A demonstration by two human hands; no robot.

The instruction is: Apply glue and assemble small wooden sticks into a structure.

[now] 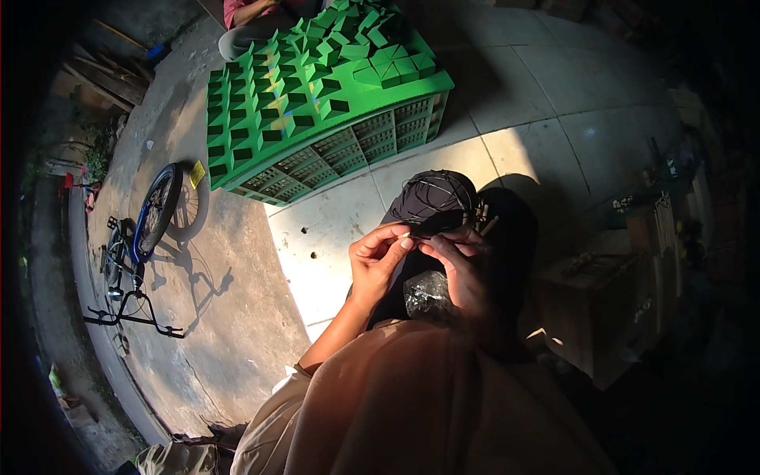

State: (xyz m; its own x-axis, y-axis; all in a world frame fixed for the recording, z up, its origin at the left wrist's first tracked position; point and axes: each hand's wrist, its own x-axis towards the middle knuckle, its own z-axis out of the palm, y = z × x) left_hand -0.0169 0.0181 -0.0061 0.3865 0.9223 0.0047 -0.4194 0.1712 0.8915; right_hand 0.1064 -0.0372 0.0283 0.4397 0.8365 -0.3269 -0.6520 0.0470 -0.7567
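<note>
Both my hands meet just above my lap. My left hand [377, 260] pinches with thumb and index finger, and a tiny pale bit shows at its fingertips. Beside it, my right hand [461, 265] lies mostly in shadow, its fingers bent inward toward a small dark piece [427, 231] between the hands. Shadow hides what kind of piece it is. Behind the fingers rises my knee in dark cloth [431, 192] with thin light lines across it. A crumpled see-through plastic bag [427, 293] rests in my lap. Several thin pale sticks [484, 215] show past my right fingers.
Ahead stands a green plastic crate [348, 152] topped by a green board [344, 107] bearing rows and a heap of green folded pieces [332, 36]. Another person's arm [249, 12] shows behind it. A bicycle [146, 229] lies at left. A box [590, 305] stands in shadow at right.
</note>
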